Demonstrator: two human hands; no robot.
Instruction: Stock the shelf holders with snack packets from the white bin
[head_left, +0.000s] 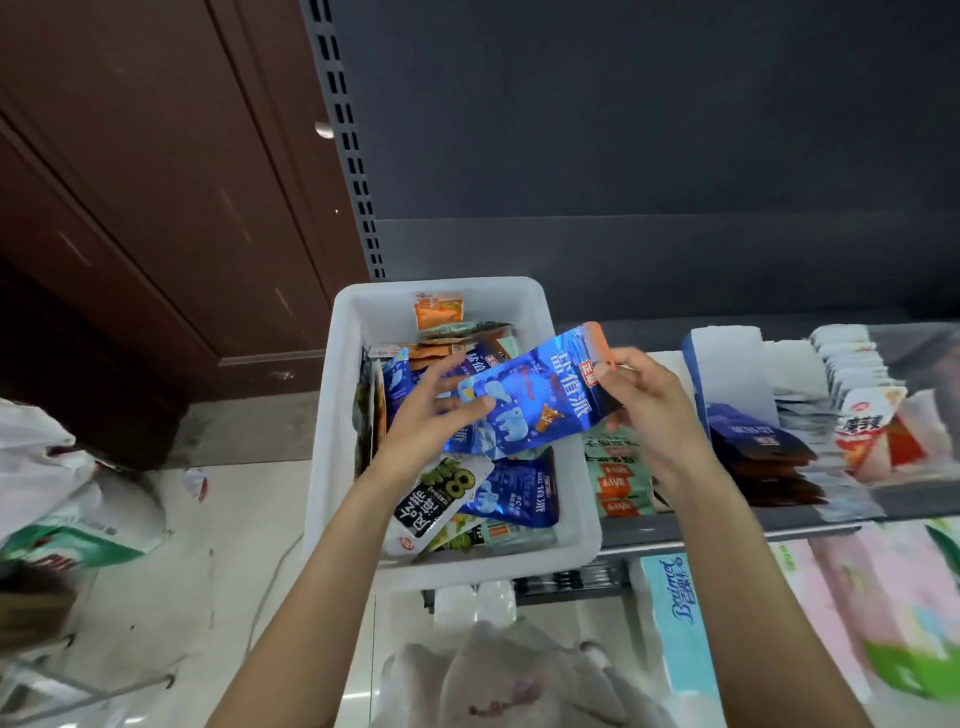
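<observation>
A shiny blue snack packet (535, 395) with white elephants on it is held above the white bin (322, 441). My left hand (431, 415) grips its lower left end. My right hand (649, 410) pinches its upper right end by the orange strip. The bin stands at the shelf's left end and holds several more packets: blue ones (514, 499), a black and white one (436, 504), orange ones (438, 310). To the right, the shelf holders (727, 358) hold upright rows of packets, with dark blue packets (753, 436) in the nearest one.
Green and orange packets (615, 478) lie on the shelf between the bin and the holders. Red and white packets (872, 431) fill a holder further right. Tissue packs (680, 623) sit on the lower shelf. White bags (67, 499) lie on the floor at left, by a brown door (156, 208).
</observation>
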